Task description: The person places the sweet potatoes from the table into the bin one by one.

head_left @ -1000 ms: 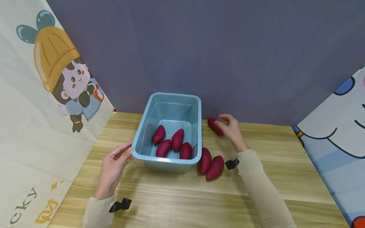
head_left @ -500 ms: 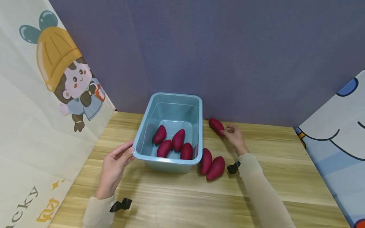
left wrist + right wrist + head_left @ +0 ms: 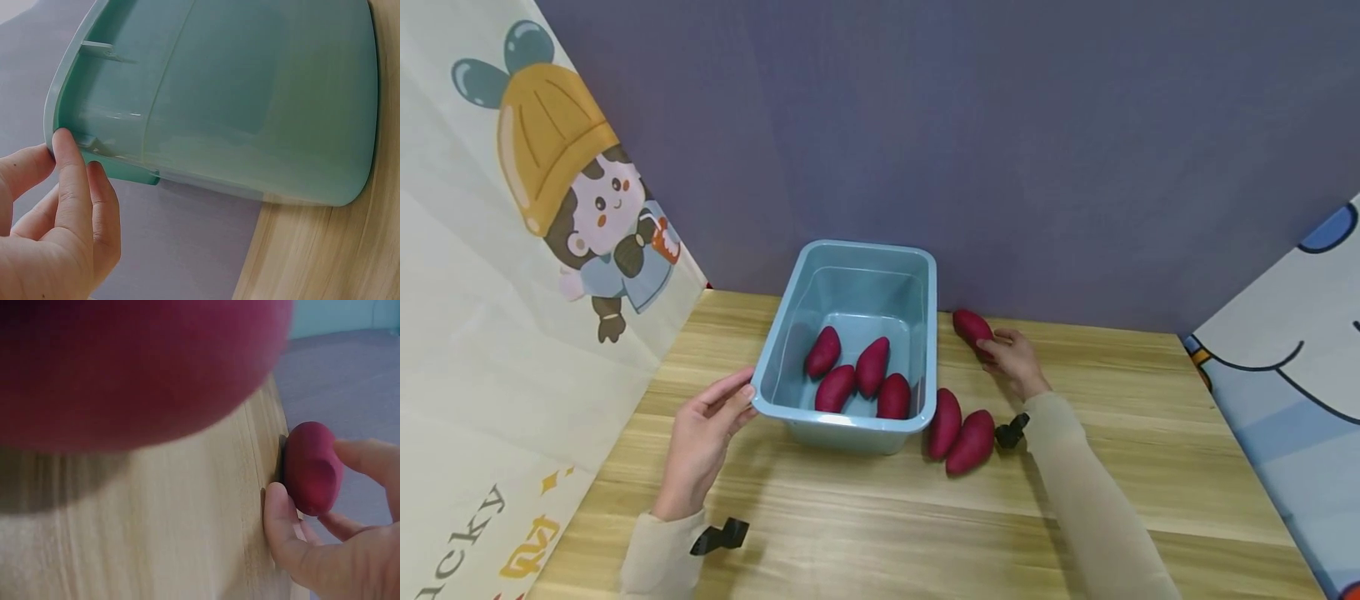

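My left hand (image 3: 700, 442) pinches the near left corner of the rim of a light blue plastic bin (image 3: 842, 421); the left wrist view shows thumb and fingertips on the rim (image 3: 53, 106). Several dark red sweet potatoes (image 3: 872, 367) lie on the bin's floor. At the back of the table, right of the bin, my right hand (image 3: 1018, 364) holds the near end of another sweet potato (image 3: 970, 327), with fingers on both sides of it in the right wrist view. That sweet potato (image 3: 312, 469) appears to rest on the table.
Two more sweet potatoes (image 3: 972, 442) lie side by side on the wooden table (image 3: 850, 533), against the bin's near right side. One looms large and blurred (image 3: 137, 369) in the right wrist view. A grey-blue wall panel (image 3: 1000, 167) stands behind the table; printed curtains (image 3: 497, 333) flank it.
My right hand draws back slightly from the far sweet potato, then closes on its near end. The left hand stays on the bin's rim. The view shifts slightly.
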Available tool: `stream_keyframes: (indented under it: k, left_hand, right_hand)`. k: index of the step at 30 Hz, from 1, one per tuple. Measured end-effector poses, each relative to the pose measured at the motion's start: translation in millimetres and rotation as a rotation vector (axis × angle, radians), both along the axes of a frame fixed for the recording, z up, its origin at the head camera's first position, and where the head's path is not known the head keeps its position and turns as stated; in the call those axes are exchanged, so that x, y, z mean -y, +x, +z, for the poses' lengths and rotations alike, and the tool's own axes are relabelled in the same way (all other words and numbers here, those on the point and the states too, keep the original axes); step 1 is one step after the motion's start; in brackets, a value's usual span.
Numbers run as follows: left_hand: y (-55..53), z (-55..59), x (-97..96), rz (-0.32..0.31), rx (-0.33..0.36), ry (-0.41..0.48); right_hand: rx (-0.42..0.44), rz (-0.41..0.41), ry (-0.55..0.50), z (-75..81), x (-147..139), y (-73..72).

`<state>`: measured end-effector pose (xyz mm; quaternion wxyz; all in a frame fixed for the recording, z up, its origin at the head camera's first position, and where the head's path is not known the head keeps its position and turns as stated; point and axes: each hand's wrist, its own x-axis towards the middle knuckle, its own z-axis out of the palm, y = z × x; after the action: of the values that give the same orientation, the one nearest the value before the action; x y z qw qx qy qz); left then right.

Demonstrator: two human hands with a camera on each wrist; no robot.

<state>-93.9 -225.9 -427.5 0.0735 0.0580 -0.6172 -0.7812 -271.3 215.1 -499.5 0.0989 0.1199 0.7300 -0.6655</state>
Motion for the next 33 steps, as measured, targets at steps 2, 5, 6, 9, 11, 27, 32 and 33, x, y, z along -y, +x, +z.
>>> stream_keyframes:
  k: [2, 5, 6, 9, 11, 27, 32, 33]
  left_hand:
    - [-0.4, -0.1, -0.5, -0.002, -0.005, -0.002]
    - [-0.8, 0.1, -1.3, -0.001, -0.007, -0.001]
    - [-0.8, 0.2, -1.5, -0.001, -0.006, 0.000]
    - [-0.8, 0.5, -1.9, 0.000, -0.002, 0.004]
    - [-0.5, 0.6, -2.1, 0.002, 0.000, 0.001]
    - [0.7, 2.5, -2.8, 0.015, 0.011, -0.010]
    - [0.7, 3.0, -3.0, 0.019, 0.014, -0.004]
    - [0.6, 3.1, -3.0, 0.021, 0.016, -0.004]
  right_hand:
    - [0.004, -0.006, 0.001, 0.3, 1, -1.8]
    - [0.009, -0.015, 0.009, 0.4, 1, -3.2]
    - [0.011, -0.018, 0.014, 0.5, 1, -3.3]
    - [0.014, -0.034, 0.020, -0.3, 0, -3.3]
    - [0.019, -0.045, 0.020, -1.0, 0, -3.0]
    - [0.016, -0.051, -0.027, -2.2, -7, 0.1]
    - [0.015, -0.045, -0.026, 4.2, -10, 3.0]
    - [0.013, -0.044, -0.026, 5.9, -10, 3.5]
